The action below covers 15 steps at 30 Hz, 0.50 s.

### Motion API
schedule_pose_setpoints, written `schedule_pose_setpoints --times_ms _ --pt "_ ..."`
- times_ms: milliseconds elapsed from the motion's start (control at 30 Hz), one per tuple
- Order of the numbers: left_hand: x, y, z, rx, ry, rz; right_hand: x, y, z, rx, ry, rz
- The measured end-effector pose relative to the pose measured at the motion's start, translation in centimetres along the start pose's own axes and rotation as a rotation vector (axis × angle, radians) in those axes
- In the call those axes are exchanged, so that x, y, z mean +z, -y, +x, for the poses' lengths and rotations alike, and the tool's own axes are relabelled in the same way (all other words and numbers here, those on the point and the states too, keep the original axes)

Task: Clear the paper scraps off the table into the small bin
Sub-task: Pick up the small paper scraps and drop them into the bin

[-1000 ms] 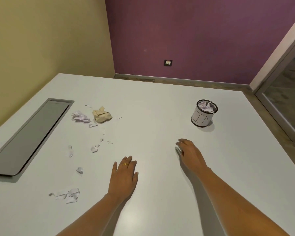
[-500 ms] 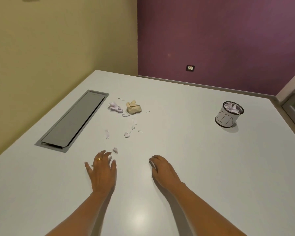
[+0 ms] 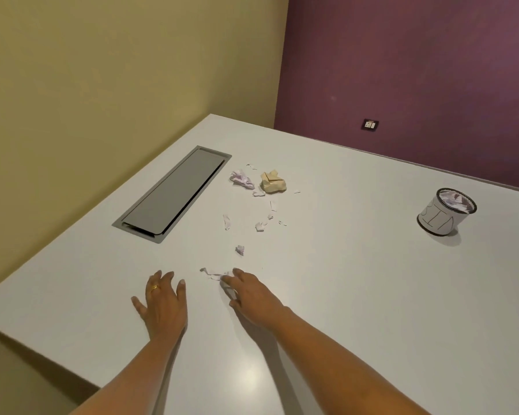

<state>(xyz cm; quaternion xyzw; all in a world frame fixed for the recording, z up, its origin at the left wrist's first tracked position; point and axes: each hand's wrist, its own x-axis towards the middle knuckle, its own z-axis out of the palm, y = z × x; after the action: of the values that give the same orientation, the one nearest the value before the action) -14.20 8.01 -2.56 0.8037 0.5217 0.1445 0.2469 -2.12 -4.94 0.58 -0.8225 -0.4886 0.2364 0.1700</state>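
Paper scraps lie scattered on the white table (image 3: 357, 295). A tan crumpled wad (image 3: 272, 183) and a pale lilac wad (image 3: 241, 179) sit near the far left, with several small white bits (image 3: 260, 226) below them and one scrap (image 3: 239, 250) nearer me. Torn white scraps (image 3: 213, 274) lie right at the fingertips of my right hand (image 3: 249, 292), which rests low on the table with fingers touching them. My left hand (image 3: 162, 301), wearing a gold ring, lies flat and spread beside it. The small bin (image 3: 442, 211) stands far right with paper inside.
A grey recessed cable hatch (image 3: 174, 193) is set into the table at left. The table's left edge runs close to the yellow wall. A purple wall with a socket (image 3: 370, 124) is behind.
The view has swung left. My right hand has moved left onto the near scraps. My left hand has shifted left and stays flat on the table.
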Motion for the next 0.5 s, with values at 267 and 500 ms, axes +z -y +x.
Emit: schedule_pose_setpoints --times_ms 267,500 --pt "0.1 0.5 0.0 0.015 0.023 0.002 0.5 1.4 -0.1 0.018 -0.071 -0.047" --pt "0.1 0.3 0.1 0.004 0.052 0.026 0.9 0.9 -0.8 -0.029 -0.081 -0.29"
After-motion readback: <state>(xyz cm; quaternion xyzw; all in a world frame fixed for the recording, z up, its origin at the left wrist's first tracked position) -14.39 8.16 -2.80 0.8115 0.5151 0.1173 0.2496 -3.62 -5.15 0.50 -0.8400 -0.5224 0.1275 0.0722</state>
